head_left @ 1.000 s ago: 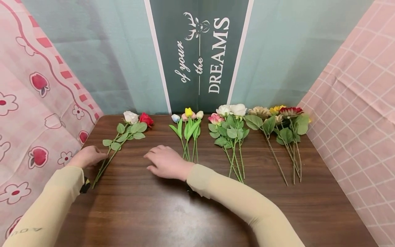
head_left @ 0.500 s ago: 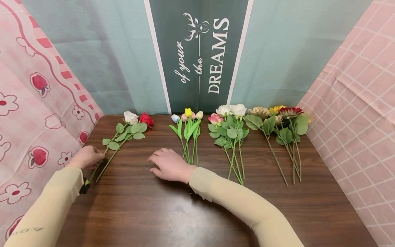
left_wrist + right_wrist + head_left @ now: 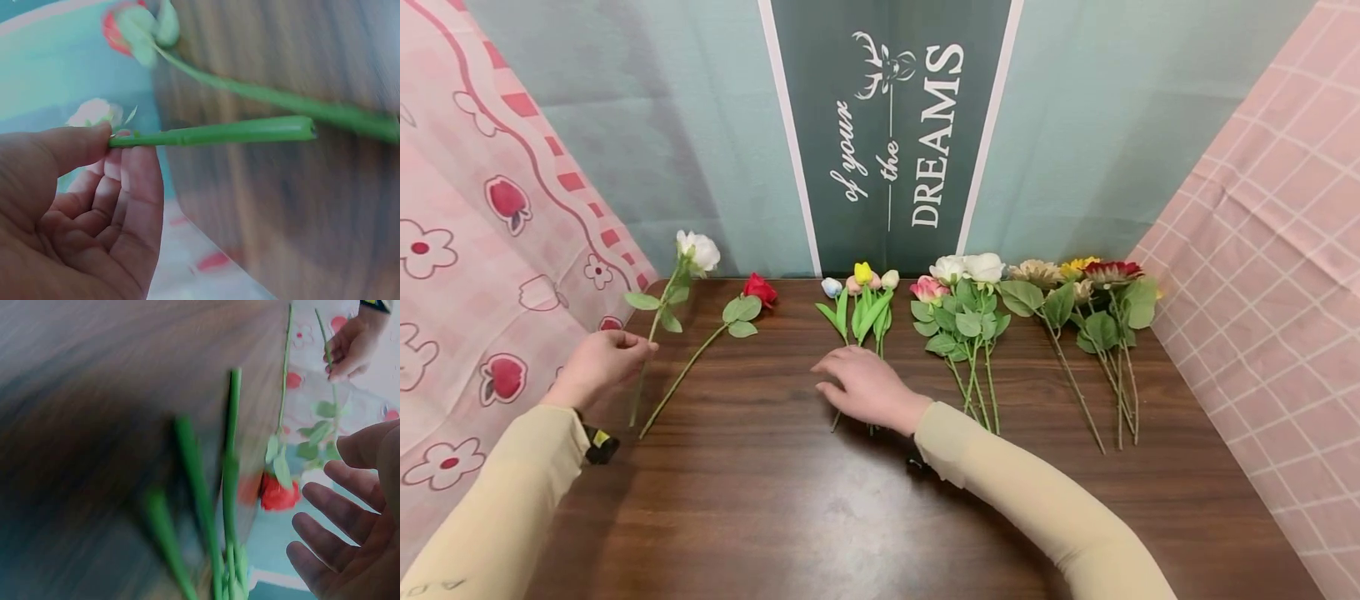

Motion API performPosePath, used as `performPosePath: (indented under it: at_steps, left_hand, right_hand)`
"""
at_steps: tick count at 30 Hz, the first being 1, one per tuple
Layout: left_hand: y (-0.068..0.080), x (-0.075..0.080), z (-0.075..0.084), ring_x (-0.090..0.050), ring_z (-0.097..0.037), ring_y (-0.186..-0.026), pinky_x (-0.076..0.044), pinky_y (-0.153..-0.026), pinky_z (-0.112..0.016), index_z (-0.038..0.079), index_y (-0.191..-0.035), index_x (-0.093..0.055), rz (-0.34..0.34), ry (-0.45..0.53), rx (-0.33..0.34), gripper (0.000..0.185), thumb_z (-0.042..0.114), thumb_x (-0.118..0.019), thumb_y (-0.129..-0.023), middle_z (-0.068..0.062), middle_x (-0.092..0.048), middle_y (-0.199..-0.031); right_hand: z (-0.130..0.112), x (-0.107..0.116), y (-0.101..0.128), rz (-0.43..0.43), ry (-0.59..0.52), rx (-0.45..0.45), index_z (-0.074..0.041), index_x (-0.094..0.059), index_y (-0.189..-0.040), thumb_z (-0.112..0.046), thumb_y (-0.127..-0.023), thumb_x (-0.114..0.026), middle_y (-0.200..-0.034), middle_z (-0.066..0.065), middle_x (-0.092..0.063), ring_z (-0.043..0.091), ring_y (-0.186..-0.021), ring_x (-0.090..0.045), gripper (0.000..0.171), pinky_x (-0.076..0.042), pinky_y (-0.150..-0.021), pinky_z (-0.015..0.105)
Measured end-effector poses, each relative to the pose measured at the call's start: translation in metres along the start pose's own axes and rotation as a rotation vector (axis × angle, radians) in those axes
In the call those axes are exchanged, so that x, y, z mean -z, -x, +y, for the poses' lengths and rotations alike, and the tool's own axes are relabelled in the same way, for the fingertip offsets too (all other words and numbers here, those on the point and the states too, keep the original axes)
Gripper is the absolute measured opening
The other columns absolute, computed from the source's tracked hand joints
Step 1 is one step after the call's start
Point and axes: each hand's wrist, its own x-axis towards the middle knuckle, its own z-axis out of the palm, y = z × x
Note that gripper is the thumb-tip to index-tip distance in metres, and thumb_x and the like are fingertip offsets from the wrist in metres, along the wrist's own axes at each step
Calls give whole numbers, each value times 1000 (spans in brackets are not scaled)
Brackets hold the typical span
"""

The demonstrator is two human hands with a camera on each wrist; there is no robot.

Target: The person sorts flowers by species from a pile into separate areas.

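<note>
My left hand (image 3: pixel 606 362) pinches the green stem of a white rose (image 3: pixel 698 252) between thumb and fingers. In the left wrist view the stem's cut end (image 3: pixel 269 129) sticks out past the fingertips. The red rose (image 3: pixel 760 290) lies on the table just right of it. My right hand (image 3: pixel 868 387) hovers over the stems of the tulips (image 3: pixel 863 308), which have blue, yellow, pink and white heads. Its fingers are spread and relaxed with nothing between them in the right wrist view, where several tulip stems (image 3: pixel 232 419) lie beside the fingertips.
Right of the tulips lies a bunch of white and pink flowers (image 3: pixel 967 321). Farther right are beige, yellow and dark red daisy-like flowers (image 3: pixel 1108 275). Pink cloths hang at both sides, and a teal curtain (image 3: pixel 1075 125) backs the brown wooden table (image 3: pixel 737 517).
My left hand has raised the white rose off the table and away from the red one, its head now higher and farther left. My right hand has moved right, over the tulip stems.
</note>
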Motion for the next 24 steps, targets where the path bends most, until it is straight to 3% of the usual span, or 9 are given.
performPosePath:
  at_steps: [3,7,12,15,19,24]
  left_hand:
    - [0,-6,23,-59,-17,-72,-48,-63,-29,-8,-108,-70,29,37,-32,46,37,-61,-103,-3,-68,-79]
    - [1,-27,58,-65,-18,-72,-52,-63,-30,-4,-110,-70,21,124,-71,43,38,-66,-101,-8,-71,-85]
    - [4,-68,108,-69,-23,-72,-55,-67,-32,0,-106,-71,7,211,-175,35,34,-73,-97,-14,-72,-94]
    - [6,-96,140,-69,-22,-71,-57,-65,-34,3,-104,-71,-32,291,-232,29,29,-75,-95,-14,-72,-94]
    - [11,-132,180,-65,-17,-73,-57,-65,-33,7,-101,-70,-76,363,-305,22,26,-77,-94,-6,-71,-91]
    - [16,-162,218,-63,-14,-75,-55,-67,-30,8,-97,-69,-114,434,-362,15,20,-78,-93,-2,-69,-88]
  right_hand:
    - [13,9,10,50,-56,-49,-14,-71,-127,-29,-104,-60,-125,0,-69,20,-122,-60,29,-45,-107,36]
    - [25,20,20,136,-173,-134,-15,-73,-123,-26,-104,-60,-120,-2,-71,19,-117,-62,25,-49,-101,37]
    - [37,30,26,241,-447,-265,-13,-76,-119,-23,-103,-63,-113,-4,-72,12,-102,-65,23,-54,-88,35]
    - [43,35,29,273,-645,-328,-10,-75,-119,-26,-102,-66,-113,-3,-72,13,-101,-66,25,-54,-87,35]
    - [46,42,35,276,-869,-367,-8,-72,-123,-29,-98,-71,-115,2,-72,19,-103,-67,32,-55,-92,45]
    - [49,48,45,311,-1051,-407,-2,-69,-118,-24,-95,-76,-109,11,-71,33,-102,-67,33,-52,-94,60]
